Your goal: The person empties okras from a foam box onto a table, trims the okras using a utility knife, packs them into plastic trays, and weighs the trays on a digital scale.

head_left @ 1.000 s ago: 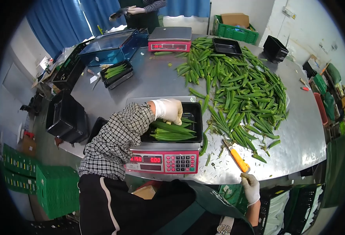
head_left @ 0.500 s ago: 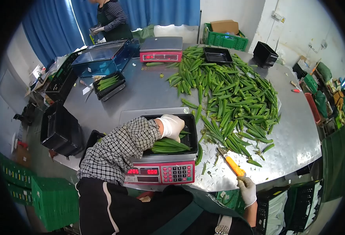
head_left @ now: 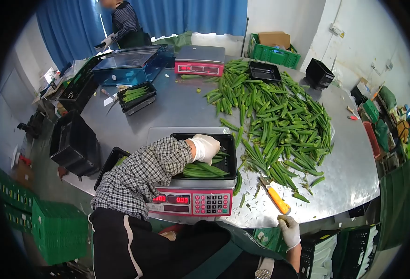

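Note:
My left hand [head_left: 205, 148], in a white glove, reaches down into a black tray [head_left: 231, 160] on the red weighing scale [head_left: 211, 203]. Its fingers are curled over the okra [head_left: 204, 170] in the tray, and what they hold is hidden. My right hand [head_left: 289, 232], also gloved, is at the table's front edge with its fingers bent, just below a yellow-handled cutter [head_left: 277, 200]. The cutter lies on the table, its blade toward the okra pile [head_left: 279, 121]. Whether those fingers hold anything is not clear.
Behind stand a second scale [head_left: 199, 60], a blue clear bin [head_left: 126, 64] and a co-worker [head_left: 128, 25]. A small tray of okra [head_left: 137, 96] is at the left, near stacked black trays [head_left: 74, 144]. An empty black tray [head_left: 264, 72] tops the pile.
My left hand has gone deeper into the tray over the okra. My right hand has moved slightly down from the cutter's handle. The co-worker has shifted left and turned.

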Motion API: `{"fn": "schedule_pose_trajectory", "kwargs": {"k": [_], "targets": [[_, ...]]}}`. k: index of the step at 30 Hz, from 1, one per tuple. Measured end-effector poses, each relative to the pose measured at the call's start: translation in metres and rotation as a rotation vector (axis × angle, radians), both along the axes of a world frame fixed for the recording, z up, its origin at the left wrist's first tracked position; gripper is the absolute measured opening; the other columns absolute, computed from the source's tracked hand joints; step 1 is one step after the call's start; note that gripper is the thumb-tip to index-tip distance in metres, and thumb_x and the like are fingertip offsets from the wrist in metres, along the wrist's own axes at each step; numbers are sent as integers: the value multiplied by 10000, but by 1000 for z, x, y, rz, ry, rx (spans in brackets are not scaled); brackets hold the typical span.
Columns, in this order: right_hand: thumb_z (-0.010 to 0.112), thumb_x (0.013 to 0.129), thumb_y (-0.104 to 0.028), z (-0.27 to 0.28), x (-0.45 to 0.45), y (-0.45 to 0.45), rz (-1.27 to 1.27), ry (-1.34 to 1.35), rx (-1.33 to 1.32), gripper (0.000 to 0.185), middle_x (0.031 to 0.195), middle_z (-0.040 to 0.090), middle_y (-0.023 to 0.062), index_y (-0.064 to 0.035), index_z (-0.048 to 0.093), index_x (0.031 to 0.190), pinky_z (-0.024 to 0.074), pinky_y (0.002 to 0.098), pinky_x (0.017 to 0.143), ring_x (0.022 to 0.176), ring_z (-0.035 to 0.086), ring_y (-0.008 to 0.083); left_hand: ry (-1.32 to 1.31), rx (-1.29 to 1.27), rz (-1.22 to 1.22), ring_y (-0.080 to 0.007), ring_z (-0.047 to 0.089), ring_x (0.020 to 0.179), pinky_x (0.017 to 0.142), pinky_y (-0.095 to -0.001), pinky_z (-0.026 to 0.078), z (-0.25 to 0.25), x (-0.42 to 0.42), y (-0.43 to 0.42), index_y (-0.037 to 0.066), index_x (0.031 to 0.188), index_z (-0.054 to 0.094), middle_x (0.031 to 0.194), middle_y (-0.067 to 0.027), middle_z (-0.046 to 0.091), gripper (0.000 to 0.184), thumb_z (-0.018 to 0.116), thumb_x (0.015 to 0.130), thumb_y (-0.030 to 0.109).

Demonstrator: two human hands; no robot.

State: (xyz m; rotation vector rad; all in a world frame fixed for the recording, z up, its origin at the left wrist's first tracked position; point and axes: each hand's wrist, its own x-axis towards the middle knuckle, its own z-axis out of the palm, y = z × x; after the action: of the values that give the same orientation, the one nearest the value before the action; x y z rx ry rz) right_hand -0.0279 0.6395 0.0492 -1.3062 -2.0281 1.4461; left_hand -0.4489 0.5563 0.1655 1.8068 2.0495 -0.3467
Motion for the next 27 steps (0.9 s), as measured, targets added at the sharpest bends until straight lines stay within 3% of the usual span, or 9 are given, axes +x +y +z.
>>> {"fn": "schedule_pose_trajectory", "kwargs": {"k": [10,13,14,17,20,21,22,24,27], "targets": [[620,824,-113,-1,2,-1,5,-41,-17,214,842,631,60,7,637,1000,465,222,668,708,562,90,-338,279,142,-227,580,657,622,-328,462,11,-22,-20,37,724,587,691,-93,593,192,677,652,190],[619,821,-117,-7,5,-1,8,-58,-12,217,852,632,69,5,640,1000,468,227,672,713,567,95,-681,557,308,-109,542,677,619,-250,448,34,-29,-36,25,721,563,684,-30,561,152,682,724,120],[618,821,-117,-6,5,-2,11,-65,-4,217,855,632,71,5,640,1000,468,228,673,713,568,97,-952,546,493,-98,545,720,650,-227,453,40,-30,-40,23,780,563,741,-12,568,122,671,759,76],[616,822,-118,-10,3,-3,17,-73,-6,217,857,633,73,7,641,998,469,229,675,714,571,101,-1154,875,533,-73,529,645,576,-221,450,39,-40,-35,-27,904,588,765,-20,570,191,663,774,90],[614,824,-118,-8,-1,-1,25,-64,0,216,858,634,74,8,640,998,469,229,674,714,571,102,-1084,561,513,-97,546,761,710,-224,461,40,-40,-35,9,1023,590,875,-25,565,216,597,822,88],[613,825,-118,-6,-4,-1,29,-59,4,216,858,634,75,9,640,998,469,228,674,713,571,102,-858,528,455,-112,544,775,724,-228,453,33,-38,-32,13,1074,584,918,-44,559,280,585,819,127],[612,825,-119,-5,-5,0,35,-54,12,217,859,634,76,9,640,998,469,228,673,713,571,101,-553,613,217,-184,562,810,754,-270,453,17,-36,-26,13,1024,591,955,-91,559,282,604,778,149],[611,826,-120,-5,-7,1,42,-44,23,217,861,635,77,10,639,998,469,228,672,714,570,101,-370,613,100,-285,562,878,788,-346,450,1,-24,-21,11,967,589,949,-137,572,266,593,746,158],[610,827,-120,-8,-6,2,30,-50,9,217,864,635,79,10,639,998,470,229,672,718,572,101,-176,403,17,-322,559,928,810,-403,447,-15,-13,-10,54,944,597,908,-133,604,234,576,735,157]]}}
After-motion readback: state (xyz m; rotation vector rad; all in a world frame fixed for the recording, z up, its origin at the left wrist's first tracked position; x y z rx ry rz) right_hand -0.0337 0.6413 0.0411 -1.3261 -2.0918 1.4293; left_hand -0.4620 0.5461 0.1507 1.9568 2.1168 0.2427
